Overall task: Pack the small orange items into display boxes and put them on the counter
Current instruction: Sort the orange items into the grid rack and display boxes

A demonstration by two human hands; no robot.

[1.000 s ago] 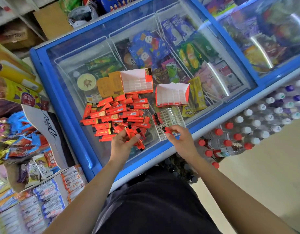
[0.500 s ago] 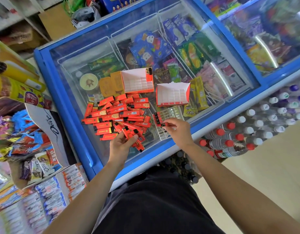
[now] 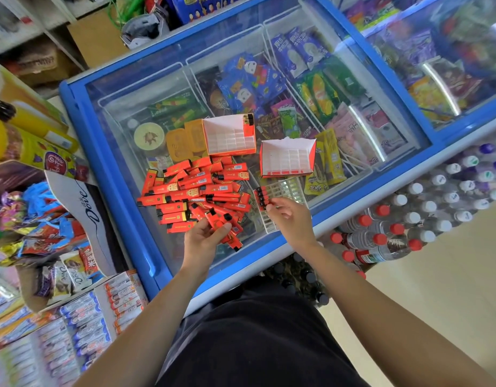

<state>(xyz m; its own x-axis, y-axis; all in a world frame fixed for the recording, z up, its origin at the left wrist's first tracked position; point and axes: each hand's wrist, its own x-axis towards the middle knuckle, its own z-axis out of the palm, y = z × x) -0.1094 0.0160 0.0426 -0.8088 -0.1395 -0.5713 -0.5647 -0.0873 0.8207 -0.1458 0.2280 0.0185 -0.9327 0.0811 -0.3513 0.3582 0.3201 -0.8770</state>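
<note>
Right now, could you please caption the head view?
Right hand pinches orange item at grid tray; left hand grips spare items.

Freezer lid (image 3: 123,113), open passage: bare glass at the far-left corner and across the stretch right of the right display box (image 3: 287,160). Occupied middle: heap of orange items (image 3: 196,188), left display box (image 3: 230,135) touching its far edge (narrow gap between the two boxes), grid tray (image 3: 287,188) just right of the heap. Near edge: left hand (image 3: 203,238) over the heap's near corner, right hand (image 3: 292,219) at the tray's left end, a slim strip of glass between them.
</note>
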